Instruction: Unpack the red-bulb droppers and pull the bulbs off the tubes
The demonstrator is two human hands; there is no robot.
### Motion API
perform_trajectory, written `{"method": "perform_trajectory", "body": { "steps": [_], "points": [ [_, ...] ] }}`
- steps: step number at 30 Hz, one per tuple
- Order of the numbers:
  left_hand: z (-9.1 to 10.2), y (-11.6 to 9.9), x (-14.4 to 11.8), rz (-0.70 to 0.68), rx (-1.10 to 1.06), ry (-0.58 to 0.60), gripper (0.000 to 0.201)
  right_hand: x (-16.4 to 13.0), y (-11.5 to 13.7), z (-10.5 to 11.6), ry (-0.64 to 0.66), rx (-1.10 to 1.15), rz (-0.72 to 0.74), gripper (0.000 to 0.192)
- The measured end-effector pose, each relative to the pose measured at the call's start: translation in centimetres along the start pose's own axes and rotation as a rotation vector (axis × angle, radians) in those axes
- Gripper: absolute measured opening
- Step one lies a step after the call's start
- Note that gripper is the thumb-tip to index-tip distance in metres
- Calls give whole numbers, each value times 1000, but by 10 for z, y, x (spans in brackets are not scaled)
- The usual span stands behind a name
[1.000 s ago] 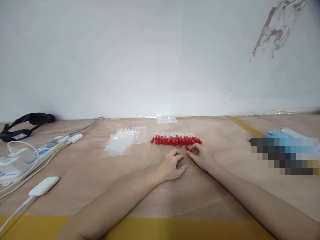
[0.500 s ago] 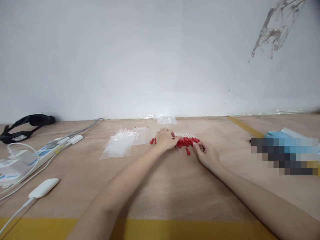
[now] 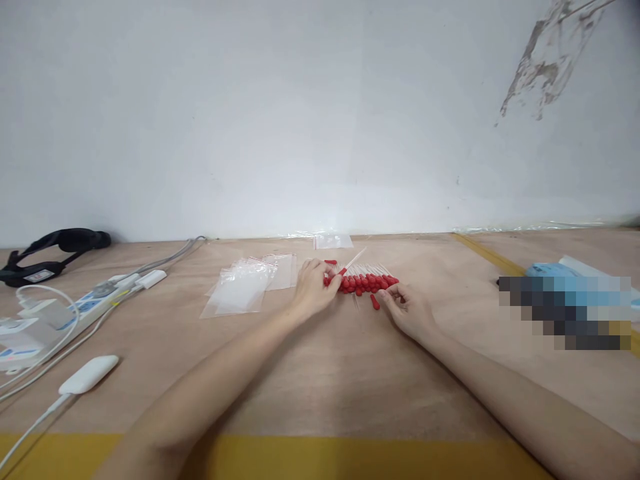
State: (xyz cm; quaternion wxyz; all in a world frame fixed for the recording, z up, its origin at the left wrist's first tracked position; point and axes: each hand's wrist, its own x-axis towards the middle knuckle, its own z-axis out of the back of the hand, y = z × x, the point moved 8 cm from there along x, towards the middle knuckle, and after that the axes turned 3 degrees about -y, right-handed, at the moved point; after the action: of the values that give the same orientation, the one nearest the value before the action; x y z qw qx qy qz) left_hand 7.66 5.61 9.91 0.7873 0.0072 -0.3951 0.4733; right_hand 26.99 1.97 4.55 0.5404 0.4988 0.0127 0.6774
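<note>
At the left end of the row of red-bulbed droppers (image 3: pixel 367 282) on the desk (image 3: pixel 310 373), the left hand (image 3: pixel 313 288) pinches one dropper (image 3: pixel 350 263) tip-up and tilted away, while the right hand (image 3: pixel 407 310), seemingly released, rests beside a stray dropper (image 3: pixel 375 303).

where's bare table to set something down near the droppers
Bare wood table lies between the two forearms, nearer than the row of red-bulbed droppers. More lies between the right hand and the blurred blue patch. Crowded: zip bags beside the left hand, and the power strip with cables far left.
</note>
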Motion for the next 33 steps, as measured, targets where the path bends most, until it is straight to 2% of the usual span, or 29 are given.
{"method": "perform_trajectory", "body": {
  "steps": [2, 3, 5, 7, 11, 14, 20, 23, 27, 33],
  "points": [
    [15, 3, -24, -136, -48, 39, 12, 0, 15, 6, -66, 13, 109, 25],
    [18, 5, -37, -191, -61, 96, 9, -1, 23, 10, -117, 0, 164, 24],
    [24, 15, -58, -234, -65, 155, 8, -3, 43, 16, -179, -53, 276, 31],
    [26, 24, -72, -235, -74, 175, 8, -5, 62, 11, -120, -116, 387, 35],
    [23, 30, -81, -223, -84, 151, 8, -17, 91, -16, 145, -194, 556, 33],
    [22, 28, -82, -231, -107, 115, 9, -25, 98, -31, 208, -230, 583, 30],
    [24, 19, -83, -274, -143, 117, 13, -35, 96, -49, 186, -198, 583, 20],
    [19, 9, -84, -325, -135, 161, 26, -37, 95, -51, 212, -175, 564, 21],
    [9, 1, -85, -391, -29, 219, 20, -39, 97, -52, 263, -136, 553, 23],
    [5, -4, -89, -473, 80, 256, 26, -39, 98, -53, 278, -88, 579, 29]
  ]
}}
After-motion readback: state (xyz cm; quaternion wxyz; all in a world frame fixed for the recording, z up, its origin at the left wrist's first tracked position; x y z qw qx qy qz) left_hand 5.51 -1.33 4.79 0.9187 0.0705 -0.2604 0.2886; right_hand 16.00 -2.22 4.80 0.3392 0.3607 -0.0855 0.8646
